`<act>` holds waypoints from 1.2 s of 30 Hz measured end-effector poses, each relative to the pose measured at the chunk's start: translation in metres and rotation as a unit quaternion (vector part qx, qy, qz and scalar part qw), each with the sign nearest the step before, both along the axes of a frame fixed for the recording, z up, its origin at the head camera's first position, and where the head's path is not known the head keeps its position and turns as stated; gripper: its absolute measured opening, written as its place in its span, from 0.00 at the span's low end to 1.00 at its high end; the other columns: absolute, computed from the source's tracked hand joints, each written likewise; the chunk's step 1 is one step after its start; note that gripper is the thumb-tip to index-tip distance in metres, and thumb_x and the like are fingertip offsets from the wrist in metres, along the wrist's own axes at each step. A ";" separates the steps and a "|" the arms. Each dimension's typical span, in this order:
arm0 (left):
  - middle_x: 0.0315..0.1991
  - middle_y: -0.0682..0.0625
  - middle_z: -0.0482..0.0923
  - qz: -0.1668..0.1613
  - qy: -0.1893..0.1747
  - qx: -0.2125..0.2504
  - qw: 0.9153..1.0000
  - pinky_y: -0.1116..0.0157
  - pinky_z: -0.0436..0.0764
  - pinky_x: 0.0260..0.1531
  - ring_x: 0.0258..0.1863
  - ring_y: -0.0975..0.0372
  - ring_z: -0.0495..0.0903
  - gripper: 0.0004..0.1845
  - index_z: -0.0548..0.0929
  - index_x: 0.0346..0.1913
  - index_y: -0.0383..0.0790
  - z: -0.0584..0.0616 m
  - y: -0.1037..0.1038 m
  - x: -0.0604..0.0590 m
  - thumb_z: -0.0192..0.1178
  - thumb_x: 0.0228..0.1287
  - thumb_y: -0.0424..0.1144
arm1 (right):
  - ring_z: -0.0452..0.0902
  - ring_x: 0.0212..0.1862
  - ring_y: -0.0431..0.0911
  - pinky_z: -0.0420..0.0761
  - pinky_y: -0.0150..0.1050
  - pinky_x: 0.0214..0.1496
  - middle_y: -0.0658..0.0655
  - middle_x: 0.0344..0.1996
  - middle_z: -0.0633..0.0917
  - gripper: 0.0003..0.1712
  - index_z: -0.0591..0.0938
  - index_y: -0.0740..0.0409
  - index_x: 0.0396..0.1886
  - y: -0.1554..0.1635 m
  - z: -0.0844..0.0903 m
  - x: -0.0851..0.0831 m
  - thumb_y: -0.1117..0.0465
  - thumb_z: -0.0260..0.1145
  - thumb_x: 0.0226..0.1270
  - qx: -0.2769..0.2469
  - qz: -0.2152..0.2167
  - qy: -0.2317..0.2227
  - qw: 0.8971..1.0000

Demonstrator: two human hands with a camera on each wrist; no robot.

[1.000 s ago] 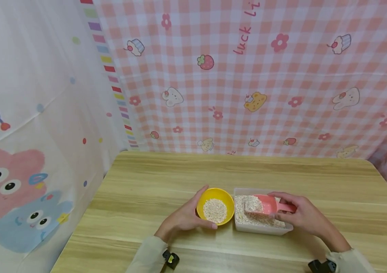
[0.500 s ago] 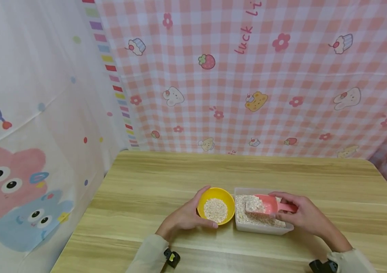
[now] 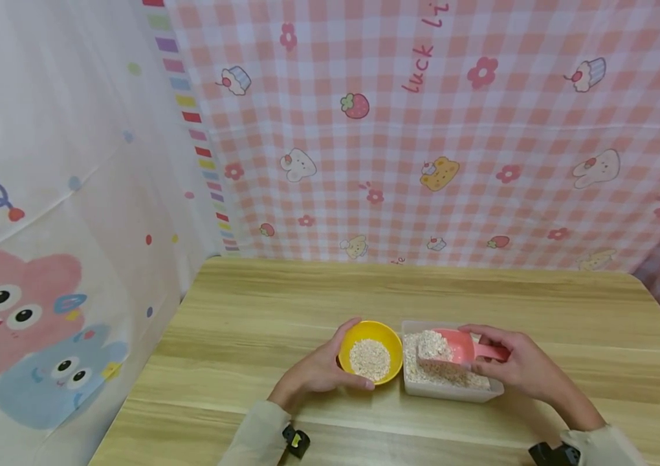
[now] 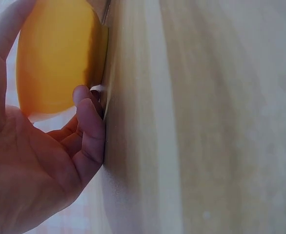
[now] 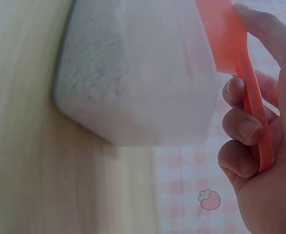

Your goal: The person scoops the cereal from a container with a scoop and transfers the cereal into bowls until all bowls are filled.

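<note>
A yellow bowl (image 3: 346,346) with a layer of pale oat flakes (image 3: 370,360) stands on the table. My left hand (image 3: 319,366) holds it from the left, thumb at the near side and fingers round the far side; in the left wrist view the bowl (image 4: 57,58) shows from its side, near the thumb. Right beside the bowl is a translucent plastic box (image 3: 449,391) of oats. Over the box, my right hand (image 3: 510,362) grips the handle of a pink scoop (image 3: 462,346) heaped with flakes. In the right wrist view, fingers (image 5: 243,127) curl round that handle.
The wood-grain table (image 3: 283,298) extends around the bowl and box. Behind it hangs a pink checked cloth (image 3: 400,149), and a white cartoon-print cloth (image 3: 103,213) hangs at the left. Both wrists wear black devices (image 3: 296,441).
The scoop has risen slightly in the box, and its heap of flakes stands higher and plainer. The left hand and the bowl stay in place; the head view has shifted a little.
</note>
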State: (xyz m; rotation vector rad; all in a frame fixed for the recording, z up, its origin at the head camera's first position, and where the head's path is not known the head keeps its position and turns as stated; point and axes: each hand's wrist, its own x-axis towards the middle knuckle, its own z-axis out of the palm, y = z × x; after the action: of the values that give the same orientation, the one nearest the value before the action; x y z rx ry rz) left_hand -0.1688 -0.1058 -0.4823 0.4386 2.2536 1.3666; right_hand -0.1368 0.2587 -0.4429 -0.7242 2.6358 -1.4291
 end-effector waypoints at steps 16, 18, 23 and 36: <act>0.71 0.50 0.65 0.000 0.000 0.000 1.000 0.42 0.56 0.70 0.67 0.53 0.66 0.62 0.48 0.78 0.62 0.000 0.000 0.000 0.80 0.45 0.52 | 0.67 0.24 0.33 0.71 0.32 0.21 0.46 0.23 0.74 0.29 0.79 0.62 0.61 -0.009 0.020 -0.003 0.65 0.75 0.58 0.013 0.004 0.035 0.999; 0.71 0.51 0.65 0.001 0.000 -0.001 1.000 0.42 0.56 0.70 0.68 0.53 0.65 0.63 0.48 0.78 0.62 0.001 0.000 0.000 0.80 0.44 0.52 | 0.67 0.24 0.34 0.71 0.32 0.21 0.46 0.22 0.74 0.29 0.79 0.61 0.61 -0.011 0.024 -0.004 0.64 0.75 0.58 0.020 0.005 0.038 0.999; 0.72 0.50 0.64 0.002 0.000 0.003 1.000 0.42 0.55 0.71 0.69 0.52 0.64 0.63 0.48 0.78 0.62 0.000 0.001 0.000 0.80 0.44 0.52 | 0.68 0.26 0.34 0.73 0.32 0.24 0.46 0.26 0.78 0.30 0.79 0.61 0.61 -0.020 0.034 -0.005 0.62 0.76 0.58 0.034 0.008 0.039 0.999; 0.72 0.50 0.64 0.004 -0.005 -0.008 1.000 0.41 0.55 0.70 0.68 0.52 0.64 0.62 0.48 0.78 0.64 0.001 0.002 0.001 0.79 0.45 0.54 | 0.76 0.32 0.36 0.80 0.32 0.33 0.54 0.43 0.86 0.33 0.80 0.58 0.61 -0.046 0.048 -0.015 0.55 0.78 0.56 0.037 0.027 0.038 0.998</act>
State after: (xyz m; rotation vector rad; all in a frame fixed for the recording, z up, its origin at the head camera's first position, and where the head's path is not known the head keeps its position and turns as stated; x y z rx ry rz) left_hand -0.1677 -0.1039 -0.4812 0.4165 2.2587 1.3508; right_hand -0.1517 0.2130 -0.3946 -0.8523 2.6859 -1.3089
